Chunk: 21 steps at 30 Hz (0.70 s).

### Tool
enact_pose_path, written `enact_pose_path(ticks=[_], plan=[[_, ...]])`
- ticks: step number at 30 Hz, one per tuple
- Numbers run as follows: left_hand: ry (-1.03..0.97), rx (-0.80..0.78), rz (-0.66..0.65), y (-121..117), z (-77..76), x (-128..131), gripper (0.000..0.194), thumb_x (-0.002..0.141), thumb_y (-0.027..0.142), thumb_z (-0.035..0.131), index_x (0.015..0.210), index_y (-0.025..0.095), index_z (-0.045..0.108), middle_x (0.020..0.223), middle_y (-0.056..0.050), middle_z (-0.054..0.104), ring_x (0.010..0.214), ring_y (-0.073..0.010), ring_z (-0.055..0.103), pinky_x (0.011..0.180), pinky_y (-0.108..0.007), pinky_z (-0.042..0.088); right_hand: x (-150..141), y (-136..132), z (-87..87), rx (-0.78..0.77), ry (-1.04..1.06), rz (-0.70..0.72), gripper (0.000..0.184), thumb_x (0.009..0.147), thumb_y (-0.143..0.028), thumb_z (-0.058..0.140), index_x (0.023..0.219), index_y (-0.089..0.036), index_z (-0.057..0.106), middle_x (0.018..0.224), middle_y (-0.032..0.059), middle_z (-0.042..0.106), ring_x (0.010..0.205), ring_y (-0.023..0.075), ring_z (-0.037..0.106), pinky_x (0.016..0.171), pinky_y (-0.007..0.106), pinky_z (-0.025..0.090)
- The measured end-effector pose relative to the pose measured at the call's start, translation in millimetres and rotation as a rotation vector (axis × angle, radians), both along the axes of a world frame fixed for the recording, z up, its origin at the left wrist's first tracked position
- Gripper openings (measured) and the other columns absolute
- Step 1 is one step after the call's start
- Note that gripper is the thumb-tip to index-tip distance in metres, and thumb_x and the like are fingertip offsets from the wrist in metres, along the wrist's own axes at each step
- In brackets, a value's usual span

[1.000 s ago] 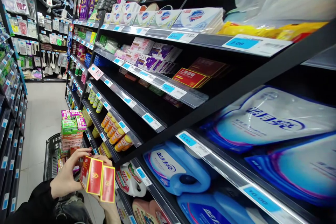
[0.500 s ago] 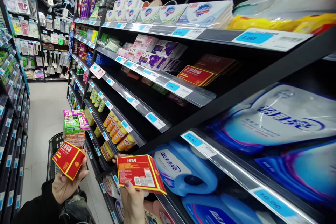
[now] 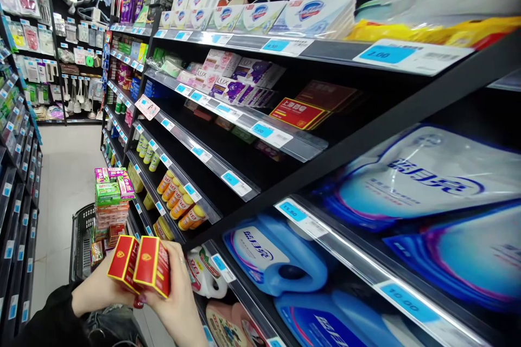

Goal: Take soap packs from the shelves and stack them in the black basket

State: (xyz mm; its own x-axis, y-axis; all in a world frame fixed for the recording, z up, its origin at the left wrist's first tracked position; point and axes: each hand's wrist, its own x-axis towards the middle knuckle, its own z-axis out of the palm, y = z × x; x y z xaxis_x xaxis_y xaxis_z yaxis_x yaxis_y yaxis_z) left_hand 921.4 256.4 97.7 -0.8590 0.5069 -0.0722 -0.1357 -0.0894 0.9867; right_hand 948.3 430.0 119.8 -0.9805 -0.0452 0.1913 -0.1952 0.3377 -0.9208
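Two red soap boxes with yellow edges are held side by side, their small ends facing me, low in the view left of the middle. My left hand (image 3: 97, 286) is closed round the left soap box (image 3: 122, 261). Round the right soap box (image 3: 152, 265) my right hand (image 3: 176, 290) is closed, its thumb underneath. The boxes appear to touch near their lower edges. Just beyond them, a black shopping basket (image 3: 76, 244) holds a tall stack of boxed soaps (image 3: 112, 198) in green, purple and orange.
Another red soap box (image 3: 299, 114) lies on the shelf at the right, near LUX soap boxes (image 3: 228, 78). Blue detergent jugs (image 3: 280, 260) and large refill pouches (image 3: 431, 173) fill the lower right. Price-tagged shelves (image 3: 16, 227) line the left; the aisle floor (image 3: 65, 168) runs between.
The right hand has brought its soap box left, beside the one in the left hand. Both boxes have turned so their ends face me. The view has shifted slightly.
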Motion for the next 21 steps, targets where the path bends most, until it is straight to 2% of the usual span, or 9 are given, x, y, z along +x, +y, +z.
enact_pose_path(ticks=[3, 5, 7, 10, 12, 13, 16, 19, 21], plan=[[0.042, 0.005, 0.060, 12.4, 3.8, 3.7, 0.042, 0.060, 0.021, 0.076, 0.099, 0.017, 0.061, 0.108, -0.010, 0.067, 0.102, -0.0305, 0.059, 0.091, -0.041, 0.047, -7.0, -10.1, 8.5, 0.180, -0.040, 0.030, 0.067, 0.058, -0.020, 0.078, 0.119, -0.025, 0.049, 0.118, 0.0067, 0.051, 0.112, 0.0290, 0.050, 0.098, 0.039, 0.041], [0.040, 0.037, 0.117, 19.2, -2.7, 5.5, 0.028, 0.070, 0.029, 0.070, 0.093, 0.016, 0.061, 0.104, -0.010, 0.067, 0.103, -0.0298, 0.058, 0.092, -0.041, 0.046, -7.5, -9.7, 1.8, 0.218, -0.069, 0.079, 0.072, 0.057, -0.017, 0.077, 0.121, -0.026, 0.045, 0.121, 0.0070, 0.051, 0.113, 0.0286, 0.051, 0.098, 0.038, 0.041], [0.026, 0.031, 0.143, 22.3, -11.3, 7.0, 0.034, 0.067, 0.030, 0.074, 0.095, 0.016, 0.061, 0.105, -0.010, 0.065, 0.104, -0.0302, 0.057, 0.093, -0.042, 0.045, -5.2, -1.4, -13.2, 0.237, -0.072, 0.117, 0.073, 0.057, -0.015, 0.076, 0.121, -0.026, 0.044, 0.119, 0.0066, 0.054, 0.108, 0.0280, 0.055, 0.093, 0.036, 0.045], [-0.065, 0.104, -0.064, 19.2, -18.0, 8.6, 0.071, 0.043, 0.022, 0.089, 0.107, 0.017, 0.060, 0.119, -0.010, 0.059, 0.102, -0.0314, 0.057, 0.093, -0.043, 0.045, -0.4, 22.6, -44.5, 0.301, -0.054, 0.133, 0.072, 0.057, -0.018, 0.075, 0.122, -0.025, 0.043, 0.113, 0.0066, 0.059, 0.100, 0.0281, 0.061, 0.086, 0.036, 0.049], [-0.222, 0.203, -0.280, 15.6, -19.1, 8.6, 0.075, 0.039, 0.022, 0.090, 0.108, 0.018, 0.061, 0.116, -0.009, 0.061, 0.099, -0.0301, 0.059, 0.089, -0.041, 0.047, 1.7, 38.9, -65.4, 0.380, -0.042, 0.131, 0.071, 0.057, -0.020, 0.074, 0.121, -0.024, 0.043, 0.113, 0.0079, 0.059, 0.100, 0.0287, 0.061, 0.086, 0.037, 0.050], [-0.324, 0.236, -0.315, 14.6, -20.6, 8.1, 0.071, 0.042, 0.025, 0.088, 0.107, 0.018, 0.060, 0.112, -0.008, 0.062, 0.098, -0.0293, 0.060, 0.085, -0.040, 0.049, 1.9, 44.7, -74.3, 0.424, -0.027, 0.119, 0.069, 0.057, -0.021, 0.074, 0.120, -0.023, 0.044, 0.113, 0.0088, 0.058, 0.100, 0.0294, 0.061, 0.086, 0.038, 0.050], [-0.533, 0.194, -0.078, 18.3, -37.5, 4.3, 0.075, 0.048, 0.033, 0.084, 0.113, 0.018, 0.051, 0.109, -0.010, 0.060, 0.095, -0.0291, 0.060, 0.071, -0.036, 0.051, -2.5, 46.2, -90.9, 0.554, 0.021, 0.077, 0.061, 0.057, -0.018, 0.070, 0.114, -0.020, 0.051, 0.108, 0.0120, 0.059, 0.101, 0.0336, 0.057, 0.086, 0.044, 0.049], [-0.518, 0.070, 0.197, 28.6, -74.1, -3.0, 0.086, 0.044, 0.028, 0.087, 0.115, 0.018, 0.039, 0.104, -0.009, 0.058, 0.096, -0.0267, 0.056, 0.080, -0.038, 0.047, -16.1, 30.7, -94.2, 0.625, -0.035, 0.134, 0.053, 0.060, -0.014, 0.065, 0.112, -0.019, 0.058, 0.104, 0.0129, 0.060, 0.101, 0.0351, 0.053, 0.088, 0.049, 0.046], [-0.514, 0.044, 0.302, 34.4, -103.4, -10.1, 0.075, 0.047, 0.033, 0.084, 0.106, 0.018, 0.041, 0.095, -0.006, 0.058, 0.093, -0.0250, 0.056, 0.084, -0.038, 0.045, -28.9, 22.5, -98.6, 0.532, -0.123, 0.194, 0.058, 0.060, -0.013, 0.066, 0.117, -0.021, 0.058, 0.110, 0.0122, 0.058, 0.104, 0.0334, 0.051, 0.093, 0.048, 0.044]])
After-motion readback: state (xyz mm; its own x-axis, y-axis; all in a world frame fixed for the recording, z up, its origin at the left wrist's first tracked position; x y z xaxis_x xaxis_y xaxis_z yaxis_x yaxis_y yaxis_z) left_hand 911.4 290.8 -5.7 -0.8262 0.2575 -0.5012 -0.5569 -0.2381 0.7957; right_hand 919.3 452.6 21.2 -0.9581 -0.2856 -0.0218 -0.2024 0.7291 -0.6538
